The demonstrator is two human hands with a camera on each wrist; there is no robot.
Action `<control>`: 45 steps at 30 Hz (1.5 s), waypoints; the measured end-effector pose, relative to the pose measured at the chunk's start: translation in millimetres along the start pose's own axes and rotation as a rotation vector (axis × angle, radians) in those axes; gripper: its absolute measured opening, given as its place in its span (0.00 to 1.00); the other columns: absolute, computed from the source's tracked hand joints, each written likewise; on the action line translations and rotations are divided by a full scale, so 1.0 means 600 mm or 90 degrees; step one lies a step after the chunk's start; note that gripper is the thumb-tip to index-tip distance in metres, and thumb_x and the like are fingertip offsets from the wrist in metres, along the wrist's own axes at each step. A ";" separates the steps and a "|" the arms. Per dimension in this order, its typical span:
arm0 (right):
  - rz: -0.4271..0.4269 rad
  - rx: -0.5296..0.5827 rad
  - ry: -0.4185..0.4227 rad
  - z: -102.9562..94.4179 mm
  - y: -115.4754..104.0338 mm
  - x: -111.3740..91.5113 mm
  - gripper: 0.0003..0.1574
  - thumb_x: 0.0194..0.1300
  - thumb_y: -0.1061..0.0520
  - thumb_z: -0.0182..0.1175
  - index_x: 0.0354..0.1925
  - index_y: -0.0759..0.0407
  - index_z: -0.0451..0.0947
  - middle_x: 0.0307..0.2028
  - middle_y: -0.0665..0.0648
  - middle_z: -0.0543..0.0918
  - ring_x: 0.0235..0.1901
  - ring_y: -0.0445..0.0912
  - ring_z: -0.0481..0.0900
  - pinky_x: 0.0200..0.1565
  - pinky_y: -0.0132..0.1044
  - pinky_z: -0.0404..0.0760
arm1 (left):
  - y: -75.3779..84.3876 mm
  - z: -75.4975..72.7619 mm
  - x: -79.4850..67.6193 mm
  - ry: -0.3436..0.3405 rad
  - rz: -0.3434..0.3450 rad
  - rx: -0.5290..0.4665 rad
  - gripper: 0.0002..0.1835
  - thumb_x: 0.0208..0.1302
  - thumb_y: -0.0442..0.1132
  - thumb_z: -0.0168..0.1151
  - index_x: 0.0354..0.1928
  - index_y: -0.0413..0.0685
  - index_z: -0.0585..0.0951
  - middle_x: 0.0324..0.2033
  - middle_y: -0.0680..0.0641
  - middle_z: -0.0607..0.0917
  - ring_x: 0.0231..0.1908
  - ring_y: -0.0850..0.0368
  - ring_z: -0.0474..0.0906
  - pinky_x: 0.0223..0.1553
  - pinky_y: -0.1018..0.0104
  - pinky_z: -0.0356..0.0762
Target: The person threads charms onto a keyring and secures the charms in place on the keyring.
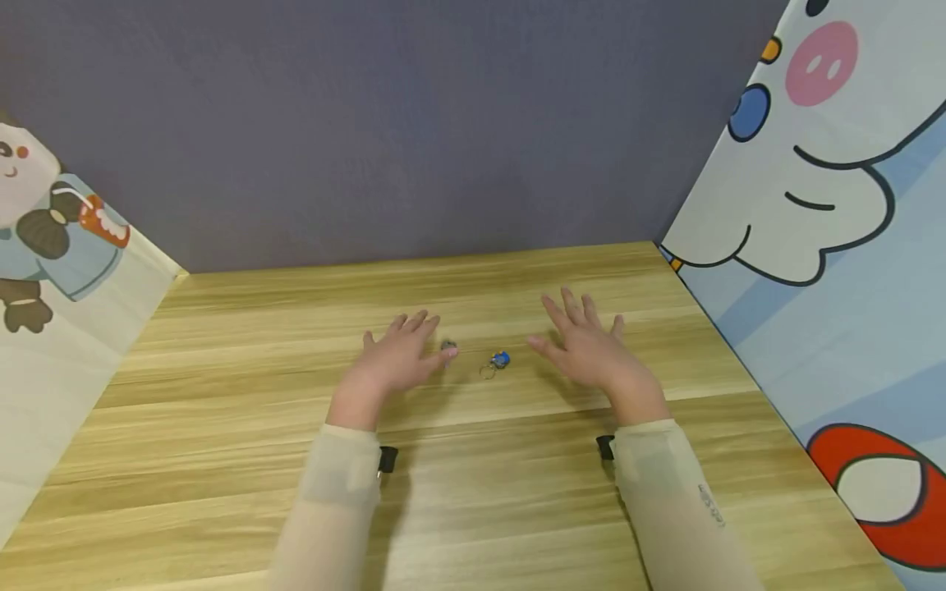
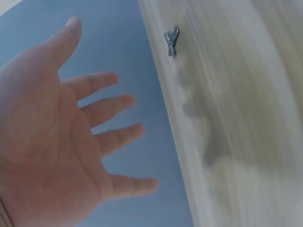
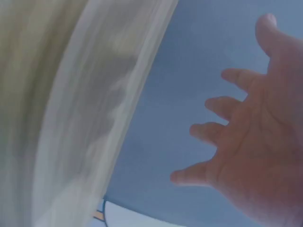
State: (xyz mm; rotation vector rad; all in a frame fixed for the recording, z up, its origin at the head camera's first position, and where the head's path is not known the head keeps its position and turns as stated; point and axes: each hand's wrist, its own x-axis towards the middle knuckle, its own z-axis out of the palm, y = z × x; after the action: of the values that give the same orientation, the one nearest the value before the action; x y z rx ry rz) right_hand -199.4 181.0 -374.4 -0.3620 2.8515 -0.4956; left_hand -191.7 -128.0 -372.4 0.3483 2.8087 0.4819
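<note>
A small keyring (image 1: 488, 372) with a blue charm (image 1: 501, 359) lies on the wooden tabletop between the two hands. Just beyond my left thumb is a small grey metal piece (image 1: 447, 345), partly covered by the thumb in the head view. The left wrist view shows a shiny metal piece (image 2: 172, 41) with crossing, forked parts lying on the wood. My left hand (image 1: 399, 357) hovers over the table with fingers spread, holding nothing. To the right of the charm, my right hand (image 1: 591, 353) is also raised, its fingers apart and its palm bare.
The wooden tabletop (image 1: 488, 509) ends at a grey-purple wall (image 1: 414, 131) at the back. Panels with cartoon prints stand along both sides, a pig-nosed figure (image 1: 820, 66) on the right one. Black straps (image 1: 388, 460) show at the sleeve cuffs.
</note>
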 end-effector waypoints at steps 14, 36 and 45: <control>-0.129 -0.009 -0.082 -0.003 -0.013 0.042 0.53 0.76 0.34 0.61 0.86 0.41 0.49 0.86 0.66 0.46 0.82 0.69 0.54 0.78 0.73 0.57 | -0.016 -0.018 0.027 -0.048 0.073 0.022 0.39 0.79 0.58 0.58 0.82 0.50 0.63 0.81 0.40 0.66 0.80 0.37 0.62 0.80 0.38 0.61; -0.251 0.184 -0.215 0.067 -0.013 0.120 0.37 0.65 0.45 0.77 0.69 0.49 0.78 0.65 0.52 0.79 0.64 0.50 0.75 0.72 0.52 0.74 | -0.070 0.024 0.102 -0.094 0.196 -0.107 0.21 0.74 0.42 0.70 0.62 0.47 0.76 0.44 0.46 0.78 0.44 0.54 0.74 0.52 0.55 0.75; -0.219 0.242 -0.198 0.084 -0.005 0.131 0.27 0.65 0.47 0.77 0.60 0.46 0.84 0.59 0.54 0.78 0.62 0.51 0.73 0.72 0.54 0.71 | -0.075 0.017 0.107 -0.179 0.165 -0.198 0.17 0.79 0.43 0.63 0.63 0.53 0.71 0.61 0.39 0.74 0.65 0.40 0.70 0.70 0.39 0.69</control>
State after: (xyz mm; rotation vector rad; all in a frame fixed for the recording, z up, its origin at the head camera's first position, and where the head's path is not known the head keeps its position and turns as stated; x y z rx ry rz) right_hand -259.7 141.4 -433.2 -0.7820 2.3367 -0.9344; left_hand -256.8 -148.3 -411.8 0.6590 2.3807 0.8405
